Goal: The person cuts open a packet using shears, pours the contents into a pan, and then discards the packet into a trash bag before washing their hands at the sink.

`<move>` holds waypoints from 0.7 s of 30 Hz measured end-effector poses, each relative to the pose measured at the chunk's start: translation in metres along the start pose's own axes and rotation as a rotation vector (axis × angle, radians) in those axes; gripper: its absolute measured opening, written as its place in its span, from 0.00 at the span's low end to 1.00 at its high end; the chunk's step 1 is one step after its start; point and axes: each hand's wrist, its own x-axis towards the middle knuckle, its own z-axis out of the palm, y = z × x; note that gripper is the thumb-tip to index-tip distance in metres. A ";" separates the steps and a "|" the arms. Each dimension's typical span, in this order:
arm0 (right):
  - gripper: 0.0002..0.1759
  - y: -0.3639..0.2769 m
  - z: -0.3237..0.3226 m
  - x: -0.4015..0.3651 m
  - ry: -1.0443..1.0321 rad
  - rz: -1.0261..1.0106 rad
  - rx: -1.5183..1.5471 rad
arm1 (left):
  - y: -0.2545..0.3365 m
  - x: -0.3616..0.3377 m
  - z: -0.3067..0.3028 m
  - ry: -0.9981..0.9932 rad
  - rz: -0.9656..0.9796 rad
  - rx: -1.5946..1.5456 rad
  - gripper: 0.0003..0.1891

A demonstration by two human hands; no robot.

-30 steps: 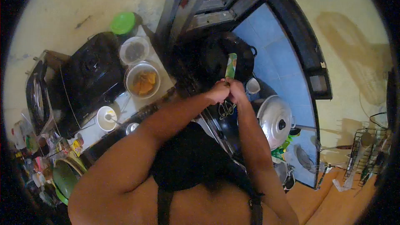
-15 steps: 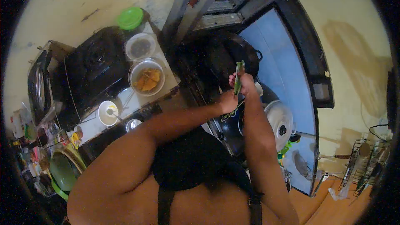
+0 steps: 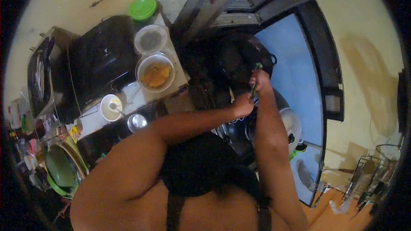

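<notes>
My right hand [image 3: 260,79] is raised over a dark wok [image 3: 239,57] on the stove, shut on a thin green packet [image 3: 254,89] that is seen edge-on. My left hand [image 3: 243,105] is a closed fist just below and left of it, right by the packet's lower end. Whether it grips the packet is not visible. Both forearms reach forward from my body, which fills the bottom of the view.
Left of the stove, a counter holds a bowl of orange food [image 3: 156,76], a clear container [image 3: 150,40], a green lid [image 3: 142,7], a black appliance [image 3: 100,64] and a white cup with a spoon [image 3: 111,107]. A silver pot lid [image 3: 295,124] lies right, on blue tiles [image 3: 295,55].
My right hand has lifted the green packet up and to the right, turning it edge-on. My left hand came off it and stayed lower. The view has shifted slightly.
</notes>
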 end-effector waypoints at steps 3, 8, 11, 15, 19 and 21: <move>0.03 0.000 -0.007 0.009 0.092 -0.077 -0.106 | -0.013 0.011 -0.002 -0.196 -0.184 -0.355 0.11; 0.04 0.004 0.014 0.000 0.291 -0.160 -0.279 | -0.035 0.009 -0.028 -0.574 -0.472 -1.357 0.06; 0.06 0.014 0.026 0.003 0.171 -0.162 -0.343 | -0.058 0.011 -0.024 -0.644 -0.461 -1.540 0.06; 0.08 0.032 0.006 0.018 0.158 -0.165 -0.231 | -0.083 0.014 -0.007 -0.582 -0.362 -1.383 0.11; 0.09 0.023 -0.021 0.042 -0.101 -0.197 -0.520 | -0.094 0.002 -0.021 -0.569 -0.364 -1.537 0.10; 0.11 0.032 0.015 0.018 -0.019 -0.092 -0.236 | -0.095 -0.001 -0.027 -0.582 -0.366 -1.578 0.10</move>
